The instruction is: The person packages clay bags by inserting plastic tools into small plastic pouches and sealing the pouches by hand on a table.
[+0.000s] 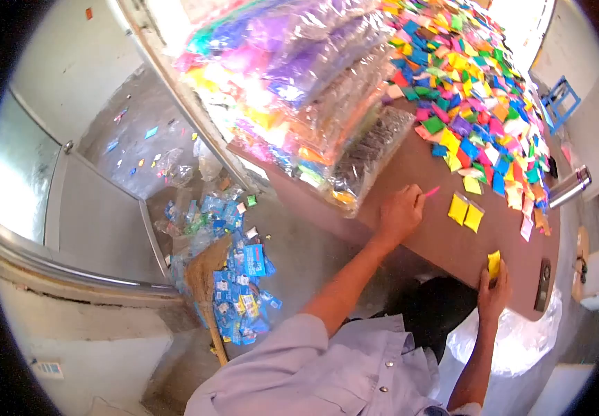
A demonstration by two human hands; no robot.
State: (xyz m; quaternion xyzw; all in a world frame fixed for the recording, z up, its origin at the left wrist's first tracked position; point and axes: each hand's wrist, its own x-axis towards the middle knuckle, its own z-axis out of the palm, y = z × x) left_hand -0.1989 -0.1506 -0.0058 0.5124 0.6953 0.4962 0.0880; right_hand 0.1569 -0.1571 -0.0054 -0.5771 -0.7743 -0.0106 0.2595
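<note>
My left hand [402, 213] is over the near part of the brown table [417, 166], its fingers closed on a thin pink piece [432, 191]. At the table's near edge, my right hand [493, 292] pinches a small yellow packet [494, 264]. Between the hands and a little farther off, two yellow packets [464, 212] lie side by side. Beyond them spreads a large heap of small multicoloured packets [480, 90].
Clear plastic bags of coloured material [292, 76] are piled at the table's left. A dark object [543, 285] lies near the right corner. On the floor are blue wrappers [233, 298], a broom [207, 277] and a clear plastic bag [514, 340].
</note>
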